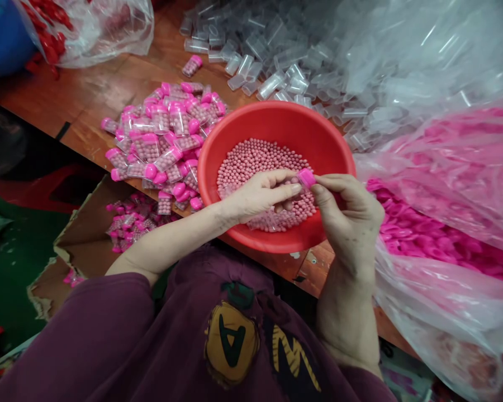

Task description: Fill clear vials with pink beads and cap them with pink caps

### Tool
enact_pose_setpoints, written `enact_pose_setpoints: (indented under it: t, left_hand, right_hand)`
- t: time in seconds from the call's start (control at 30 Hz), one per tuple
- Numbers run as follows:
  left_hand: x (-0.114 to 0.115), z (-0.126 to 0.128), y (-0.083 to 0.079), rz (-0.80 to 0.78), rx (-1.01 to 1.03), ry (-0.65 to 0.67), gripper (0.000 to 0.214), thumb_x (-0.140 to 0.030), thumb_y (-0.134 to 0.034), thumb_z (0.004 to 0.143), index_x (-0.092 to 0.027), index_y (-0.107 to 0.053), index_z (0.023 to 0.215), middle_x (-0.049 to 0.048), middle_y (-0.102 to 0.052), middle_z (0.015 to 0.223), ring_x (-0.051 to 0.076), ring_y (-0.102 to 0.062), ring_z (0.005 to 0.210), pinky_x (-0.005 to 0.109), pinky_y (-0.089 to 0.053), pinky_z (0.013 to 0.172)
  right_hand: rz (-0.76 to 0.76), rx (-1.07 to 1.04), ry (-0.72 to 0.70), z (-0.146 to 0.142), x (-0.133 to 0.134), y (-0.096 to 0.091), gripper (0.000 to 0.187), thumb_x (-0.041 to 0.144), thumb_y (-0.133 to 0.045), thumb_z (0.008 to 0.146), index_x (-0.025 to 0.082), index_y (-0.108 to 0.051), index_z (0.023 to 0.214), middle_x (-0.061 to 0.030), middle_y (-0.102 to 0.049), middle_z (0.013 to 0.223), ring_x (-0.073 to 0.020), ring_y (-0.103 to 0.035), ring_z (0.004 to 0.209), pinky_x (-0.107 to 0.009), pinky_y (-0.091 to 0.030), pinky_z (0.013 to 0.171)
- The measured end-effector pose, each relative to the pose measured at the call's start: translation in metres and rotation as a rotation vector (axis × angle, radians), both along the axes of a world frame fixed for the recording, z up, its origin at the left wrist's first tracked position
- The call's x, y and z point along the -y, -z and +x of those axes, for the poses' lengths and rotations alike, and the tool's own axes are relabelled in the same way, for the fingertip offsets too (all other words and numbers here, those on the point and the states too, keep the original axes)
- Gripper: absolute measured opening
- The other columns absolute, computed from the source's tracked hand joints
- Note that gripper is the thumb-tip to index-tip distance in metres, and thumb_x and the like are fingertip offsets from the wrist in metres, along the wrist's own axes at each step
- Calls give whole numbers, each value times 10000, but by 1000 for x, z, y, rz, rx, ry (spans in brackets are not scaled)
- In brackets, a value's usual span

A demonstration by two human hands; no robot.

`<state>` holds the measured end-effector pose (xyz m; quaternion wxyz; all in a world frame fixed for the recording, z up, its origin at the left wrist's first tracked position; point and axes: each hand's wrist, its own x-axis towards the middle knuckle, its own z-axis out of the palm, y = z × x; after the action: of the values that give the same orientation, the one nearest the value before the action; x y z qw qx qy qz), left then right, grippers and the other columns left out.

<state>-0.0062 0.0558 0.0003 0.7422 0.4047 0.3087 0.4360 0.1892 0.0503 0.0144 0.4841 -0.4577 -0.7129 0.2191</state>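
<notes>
Over a red plastic bowl (335, 142) of pink beads (255, 159), my two hands meet. My left hand (264, 195) is closed around a small clear bottle, mostly hidden by the fingers. A bright pink cap (306, 178) sits at the bottle's right end, pinched between thumb and forefinger of my right hand (347, 212). Whether the cap is fully seated I cannot tell. Left of the bowl lies a heap of bead-filled clear bottles with pink caps (159, 139).
Clear tubes (272, 84) are piled behind the bowl. A plastic bag (427, 301) of pink caps (423, 229) lies right. Capped bottles also lie in a cardboard box (84, 229) below the table edge. A blue tub (8, 39) stands far left, beside a bag with red pieces (52, 33).
</notes>
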Motion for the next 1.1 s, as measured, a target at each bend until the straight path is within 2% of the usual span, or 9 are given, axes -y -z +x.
enact_pose_setpoints:
  t: [0.23, 0.33, 0.47, 0.63, 0.77, 0.87, 1.0, 1.1]
  left_hand:
    - [2, -2, 0, -39, 1, 23, 568, -655, -950, 842, -153, -768, 1037, 4, -660, 915, 72, -573, 726, 247, -448, 664]
    - [2, -2, -3, -58, 18, 53, 568, -662, -948, 835, -155, -773, 1021, 10, -669, 922, 83, -589, 749, 254, -474, 690]
    - [2, -2, -8, -65, -5, 28, 504, -607, -956, 839, -161, -787, 999, 6, -677, 905, 86, -576, 758, 256, -497, 728]
    - [2, 0, -9, -87, 37, 19, 492, -593, -960, 848, -159, -790, 1006, 22, -713, 938, 90, -603, 778, 249, -513, 738]
    - [3, 3, -8, -122, 38, -26, 477, -573, -960, 860, -159, -784, 1017, 10, -713, 916, 78, -588, 742, 235, -508, 718]
    - [4, 5, -9, -168, 41, -87, 410, -493, -960, 881, -159, -768, 1021, -13, -692, 869, 68, -570, 704, 226, -494, 691]
    - [1, 6, -10, -256, 48, -124, 323, -396, -945, 909, -160, -735, 979, -37, -654, 810, 58, -567, 662, 215, -480, 660]
    - [0, 4, -10, -274, 37, -113, 295, -378, -922, 934, -158, -734, 988, -34, -661, 806, 57, -579, 643, 214, -447, 620]
  right_hand:
    - [56, 57, -50, 9, 0, 2, 78, 276, -811, 1010, 300, -865, 1061, -30, -869, 1045, -225, -830, 945, -416, -698, 883]
    - [65, 83, -9, 10, 5, -4, 95, 287, -809, 1020, 322, -871, 1083, -28, -864, 1043, -230, -825, 948, -423, -699, 887]
    - [47, 100, 17, 6, 13, -10, 120, 273, -829, 1012, 334, -883, 1101, -41, -864, 1085, -240, -819, 962, -446, -702, 905]
    - [16, -49, 117, -8, 14, -2, 62, 336, -818, 1024, 307, -861, 1058, -35, -840, 1022, -235, -806, 938, -443, -684, 877]
    - [-19, -39, 187, -20, 18, 4, 97, 382, -767, 1055, 310, -832, 1051, -48, -818, 980, -260, -782, 899, -476, -676, 844]
    - [14, 27, 123, -24, 22, 8, 121, 334, -710, 1086, 329, -825, 1125, -96, -818, 1060, -324, -783, 990, -562, -676, 935]
    - [91, 178, 28, -16, 23, 11, 338, 239, -630, 1073, 263, -776, 1377, -142, -795, 1244, -340, -782, 1174, -599, -671, 1064]
    - [-41, 236, -114, 2, 14, 6, 413, 246, -656, 1032, 282, -756, 1431, -118, -794, 1316, -299, -787, 1210, -540, -690, 1069]
